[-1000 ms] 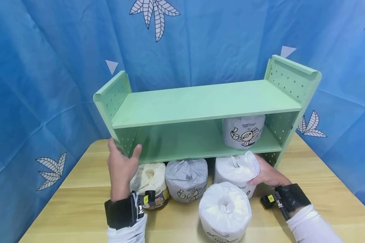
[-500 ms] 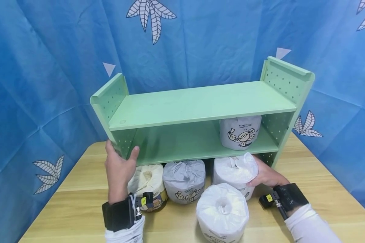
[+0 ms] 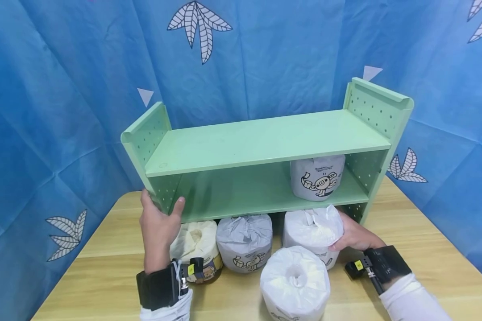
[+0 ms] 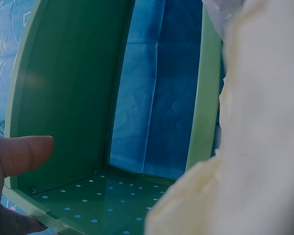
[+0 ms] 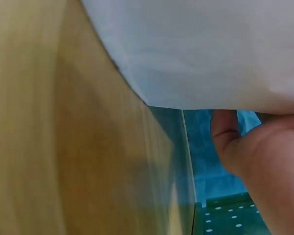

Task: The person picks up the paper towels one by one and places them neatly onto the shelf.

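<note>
A mint-green two-tier shelf [image 3: 265, 142] stands on the wooden table [image 3: 421, 240]. My left hand [image 3: 160, 220] grips the shelf's left side panel [image 4: 63, 98], thumb inside, fingers round the outside. My right hand [image 3: 355, 236] holds a white wrapped paper roll [image 3: 311, 229] at its right side, just in front of the shelf's lower right; the right wrist view shows the roll's white wrapper [image 5: 196, 49] above my fingers [image 5: 255, 152]. Another printed roll [image 3: 317, 176] stands on the lower tier at the right.
Three more rolls lie on the table before the shelf: a cream one [image 3: 197, 245], a grey-wrapped one [image 3: 245, 240] and a white one [image 3: 295, 283] nearest me. A blue leaf-patterned cloth [image 3: 64, 89] hangs behind and on both sides.
Both hands keep their holds. The view has shifted slightly; the shelf and rolls sit a little lower in the picture.
</note>
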`<state>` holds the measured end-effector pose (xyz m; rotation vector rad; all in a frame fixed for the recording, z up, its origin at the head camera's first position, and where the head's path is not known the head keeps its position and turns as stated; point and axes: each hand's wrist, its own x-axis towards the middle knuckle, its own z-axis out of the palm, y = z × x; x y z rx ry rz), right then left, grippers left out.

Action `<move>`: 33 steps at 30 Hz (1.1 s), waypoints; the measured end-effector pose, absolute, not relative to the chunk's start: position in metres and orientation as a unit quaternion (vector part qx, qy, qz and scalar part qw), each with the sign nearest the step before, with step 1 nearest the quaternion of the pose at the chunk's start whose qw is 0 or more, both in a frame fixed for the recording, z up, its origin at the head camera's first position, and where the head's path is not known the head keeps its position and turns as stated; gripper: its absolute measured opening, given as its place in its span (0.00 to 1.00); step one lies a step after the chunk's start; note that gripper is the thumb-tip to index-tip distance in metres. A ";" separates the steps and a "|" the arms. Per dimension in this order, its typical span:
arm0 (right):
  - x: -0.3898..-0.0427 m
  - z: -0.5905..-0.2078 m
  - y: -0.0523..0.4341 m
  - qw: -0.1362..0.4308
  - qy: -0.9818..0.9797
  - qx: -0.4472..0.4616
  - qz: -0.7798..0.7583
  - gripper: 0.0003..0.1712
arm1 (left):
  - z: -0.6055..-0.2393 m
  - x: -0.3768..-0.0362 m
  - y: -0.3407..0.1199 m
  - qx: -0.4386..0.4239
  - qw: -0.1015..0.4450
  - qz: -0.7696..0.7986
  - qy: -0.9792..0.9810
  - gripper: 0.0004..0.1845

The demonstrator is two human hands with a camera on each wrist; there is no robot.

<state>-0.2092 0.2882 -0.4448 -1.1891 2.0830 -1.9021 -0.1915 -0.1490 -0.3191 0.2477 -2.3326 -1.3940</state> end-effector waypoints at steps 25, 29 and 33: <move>-0.207 -0.444 0.294 0.022 0.704 -0.392 -0.591 0.50 | -0.320 -0.192 -0.149 0.088 0.207 -0.495 -0.840 0.46; -0.206 -0.444 0.295 0.014 0.710 -0.394 -0.583 0.51 | -0.320 -0.192 -0.149 0.089 0.206 -0.494 -0.840 0.46; -0.206 -0.444 0.295 0.019 0.707 -0.395 -0.587 0.53 | -0.320 -0.192 -0.149 0.090 0.204 -0.493 -0.841 0.47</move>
